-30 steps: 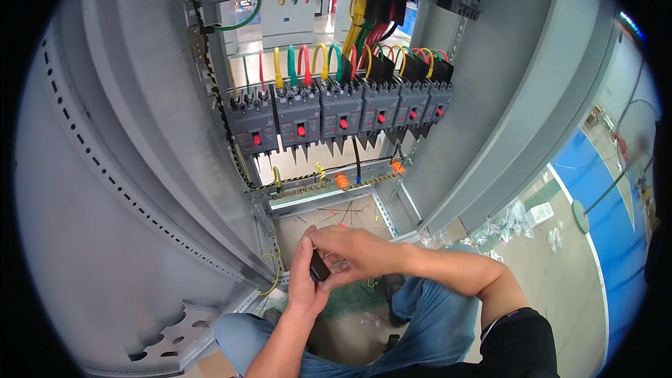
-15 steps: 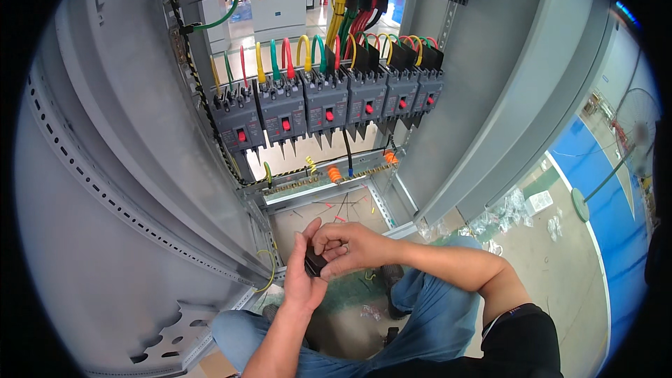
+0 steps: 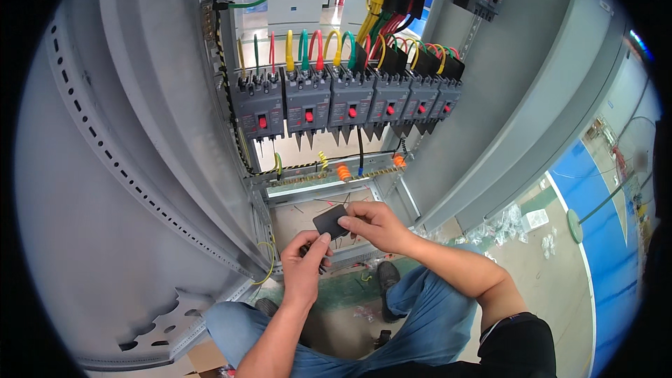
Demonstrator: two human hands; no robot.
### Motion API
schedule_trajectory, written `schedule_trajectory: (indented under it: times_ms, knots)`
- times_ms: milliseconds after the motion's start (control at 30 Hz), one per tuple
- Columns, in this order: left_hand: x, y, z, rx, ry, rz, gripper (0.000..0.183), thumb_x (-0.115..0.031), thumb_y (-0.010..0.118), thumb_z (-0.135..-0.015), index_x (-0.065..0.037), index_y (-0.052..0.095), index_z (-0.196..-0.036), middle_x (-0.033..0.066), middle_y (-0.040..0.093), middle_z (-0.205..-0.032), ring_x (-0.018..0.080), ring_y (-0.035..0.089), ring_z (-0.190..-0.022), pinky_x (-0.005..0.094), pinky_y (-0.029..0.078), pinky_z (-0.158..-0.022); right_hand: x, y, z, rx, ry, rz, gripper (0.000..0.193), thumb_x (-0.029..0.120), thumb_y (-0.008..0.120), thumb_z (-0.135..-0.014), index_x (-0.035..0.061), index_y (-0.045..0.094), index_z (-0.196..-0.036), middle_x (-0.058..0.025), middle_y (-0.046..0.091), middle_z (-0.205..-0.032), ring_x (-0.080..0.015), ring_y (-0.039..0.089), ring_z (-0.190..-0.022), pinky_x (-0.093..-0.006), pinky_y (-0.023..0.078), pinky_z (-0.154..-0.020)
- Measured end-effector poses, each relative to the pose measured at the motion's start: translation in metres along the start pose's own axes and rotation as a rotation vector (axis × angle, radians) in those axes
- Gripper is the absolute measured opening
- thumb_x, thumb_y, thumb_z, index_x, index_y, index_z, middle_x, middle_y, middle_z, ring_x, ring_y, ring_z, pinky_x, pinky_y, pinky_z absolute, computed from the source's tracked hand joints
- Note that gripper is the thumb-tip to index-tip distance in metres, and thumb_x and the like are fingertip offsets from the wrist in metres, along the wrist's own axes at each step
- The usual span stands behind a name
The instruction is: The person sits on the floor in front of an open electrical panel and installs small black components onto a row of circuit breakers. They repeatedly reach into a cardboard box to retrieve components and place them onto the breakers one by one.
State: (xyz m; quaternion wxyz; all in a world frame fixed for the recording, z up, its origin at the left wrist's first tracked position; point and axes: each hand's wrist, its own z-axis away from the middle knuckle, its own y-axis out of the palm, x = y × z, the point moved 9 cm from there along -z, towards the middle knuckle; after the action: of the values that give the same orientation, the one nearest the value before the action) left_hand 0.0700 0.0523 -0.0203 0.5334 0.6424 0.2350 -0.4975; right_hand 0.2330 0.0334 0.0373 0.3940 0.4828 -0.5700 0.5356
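Note:
My right hand [image 3: 374, 225] pinches a thin black phase barrier plate [image 3: 328, 222] between thumb and fingers, in front of the open cabinet bottom. Beside it, my left hand [image 3: 302, 266] is closed around several more black plates [image 3: 321, 263], mostly hidden by its fingers. The left thumb tip is at the lower edge of the pinched plate. Above both hands stands a row of grey circuit breakers [image 3: 306, 107] with red toggles. Similar black plates [image 3: 395, 61] stick up between the breakers on the right.
Grey cabinet walls [image 3: 518, 91] rise on both sides. Below the breakers runs a rail [image 3: 301, 180] with orange insulators [image 3: 343, 171]. Wire scraps lie on the cabinet floor. Clear plastic bags [image 3: 505, 222] and a fan stand [image 3: 575, 225] are at right.
A black plate has come up out of the left palm in the right hand's pinch. Both hands have moved slightly apart; the view has shifted, with the breakers farther right.

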Motion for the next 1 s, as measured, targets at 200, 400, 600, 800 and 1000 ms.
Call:
schedule_trajectory:
  times_ms: [200, 400, 600, 800, 1000]
  knots:
    - [-0.007, 0.005, -0.001, 0.049, 0.026, 0.054, 0.015, -0.014, 0.074, -0.099, -0.003, 0.069, -0.089, -0.0003, 0.063, -0.073, 0.0062, 0.055, -0.062, 0.0236, 0.043, -0.057, -0.009, 0.001, 0.000, -0.001, 0.133, -0.111, 0.028, 0.023, 0.063, -0.109, 0.0025, 0.063, -0.090, -0.0028, 0.067, -0.082, -0.0079, 0.063, -0.073, -0.0255, 0.051, -0.065]
    - [-0.011, 0.006, 0.001, 0.060, 0.015, 0.009, 0.016, -0.016, 0.072, -0.098, -0.005, 0.066, -0.088, 0.0022, 0.061, -0.073, 0.0101, 0.056, -0.064, 0.0259, 0.044, -0.058, -0.001, 0.005, 0.001, -0.044, 0.124, -0.172, 0.023, 0.023, 0.063, -0.108, 0.0003, 0.068, -0.112, -0.0007, 0.067, -0.078, -0.0058, 0.063, -0.070, -0.0233, 0.050, -0.062]
    - [-0.016, 0.002, -0.003, 0.044, 0.012, 0.090, 0.013, -0.017, 0.069, -0.100, -0.005, 0.067, -0.096, 0.0037, 0.062, -0.077, 0.0113, 0.058, -0.069, 0.0275, 0.046, -0.059, 0.007, 0.007, 0.003, -0.059, 0.138, -0.194, 0.021, 0.018, 0.063, -0.108, -0.0018, 0.067, -0.115, -0.0020, 0.066, -0.083, -0.0085, 0.062, -0.070, -0.0248, 0.048, -0.061]
    - [-0.006, 0.002, 0.001, 0.020, -0.100, 0.304, 0.013, -0.016, 0.070, -0.100, -0.004, 0.068, -0.095, 0.0026, 0.062, -0.077, 0.0097, 0.057, -0.068, 0.0258, 0.044, -0.059, 0.001, 0.010, 0.005, -0.032, 0.126, -0.298, 0.030, 0.018, 0.060, -0.108, -0.0047, 0.065, -0.127, -0.0047, 0.066, -0.089, -0.0120, 0.064, -0.076, -0.0280, 0.052, -0.066]
    - [-0.002, -0.006, -0.004, -0.076, -0.110, 0.397, 0.013, -0.019, 0.072, -0.099, -0.009, 0.064, -0.099, -0.0001, 0.057, -0.078, 0.0106, 0.056, -0.071, 0.0272, 0.044, -0.058, 0.016, 0.004, 0.004, -0.062, 0.006, -0.249, 0.042, 0.012, 0.065, -0.104, -0.0014, 0.057, -0.144, -0.0052, 0.066, -0.094, -0.0124, 0.067, -0.087, -0.0265, 0.054, -0.072]
